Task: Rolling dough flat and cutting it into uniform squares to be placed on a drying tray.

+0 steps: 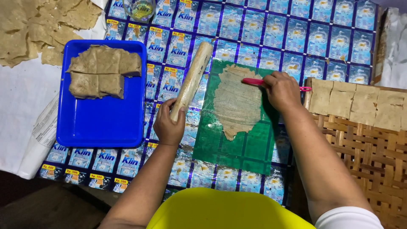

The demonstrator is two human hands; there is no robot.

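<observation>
On the left, blue tray (101, 123) (plastic), holding dough slabs (101, 70)

A sheet of joined sachet packages (271, 29) is spread beneath the blue tray (101, 123) and reaches far to its right and below it. The sachets are small rectangles in blue and white with yellow corner tags, set in rows. A printed white paper label (44, 133) is seen just left of the tray
</observation>
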